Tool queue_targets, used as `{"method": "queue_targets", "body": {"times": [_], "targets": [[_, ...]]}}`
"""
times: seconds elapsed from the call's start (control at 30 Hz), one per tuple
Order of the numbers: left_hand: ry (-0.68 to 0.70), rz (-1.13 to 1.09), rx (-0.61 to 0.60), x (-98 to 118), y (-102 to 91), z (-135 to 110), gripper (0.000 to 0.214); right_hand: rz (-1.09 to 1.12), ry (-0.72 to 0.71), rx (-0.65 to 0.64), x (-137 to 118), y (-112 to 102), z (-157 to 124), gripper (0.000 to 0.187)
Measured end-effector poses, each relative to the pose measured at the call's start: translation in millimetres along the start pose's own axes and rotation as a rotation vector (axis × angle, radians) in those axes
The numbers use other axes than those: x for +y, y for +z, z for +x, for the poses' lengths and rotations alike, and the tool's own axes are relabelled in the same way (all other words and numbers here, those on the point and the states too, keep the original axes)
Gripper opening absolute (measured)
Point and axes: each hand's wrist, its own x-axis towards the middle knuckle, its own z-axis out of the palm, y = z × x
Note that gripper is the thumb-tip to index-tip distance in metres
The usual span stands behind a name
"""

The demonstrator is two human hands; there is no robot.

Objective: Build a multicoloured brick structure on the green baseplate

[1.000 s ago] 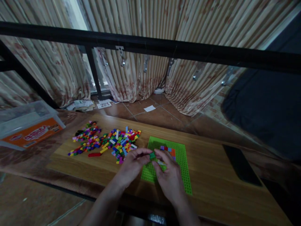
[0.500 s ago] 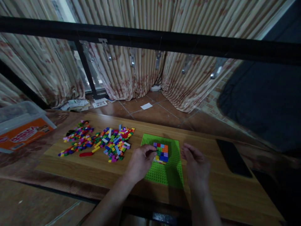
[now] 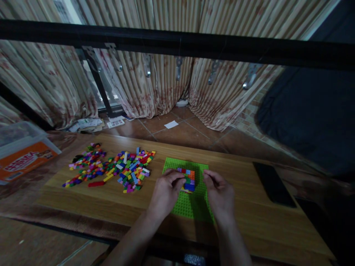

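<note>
A multicoloured block of toy building bricks stands on a green studded baseplate. My left hand is at the block's left side, thumb and fingers pinched together and covering part of it. Whether the pinch grips the block or a separate small brick is hidden. Over the baseplate's right edge is my right hand, its fingertips closed together a short way right of the block. Anything between those fingertips is too small or dark to make out.
Loose bricks lie spread on the wooden tabletop to the left, with a long red brick at their near edge. A clear bin with an orange label stands far left. A black phone-like slab lies right.
My right hand has moved left, closer to the brick block. My left hand stays at the block's left side. The whole view has shifted slightly.
</note>
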Motion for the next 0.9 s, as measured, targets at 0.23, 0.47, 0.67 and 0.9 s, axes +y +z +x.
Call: {"method": "queue_targets", "body": {"times": [0.23,0.47,0.67,0.9], "targets": [[0.059,0.085,-0.005,-1.1,0.7,-0.1,0.016,-0.026,-0.001,-0.141,5.2,7.7,-4.4,0.032],[0.082,0.110,-0.020,-3.3,4.1,-0.3,0.017,0.020,0.072,-0.164,1.9,24.9,-8.9,0.046],[0.077,0.107,-0.051,-0.4,1.6,-0.3,0.023,0.104,0.110,-0.173,3.3,27.6,-7.0,0.043],[0.041,0.112,-0.055,-7.0,-7.7,-2.5,0.026,0.153,0.161,-0.129,7.5,30.8,-6.2,0.043]]}}
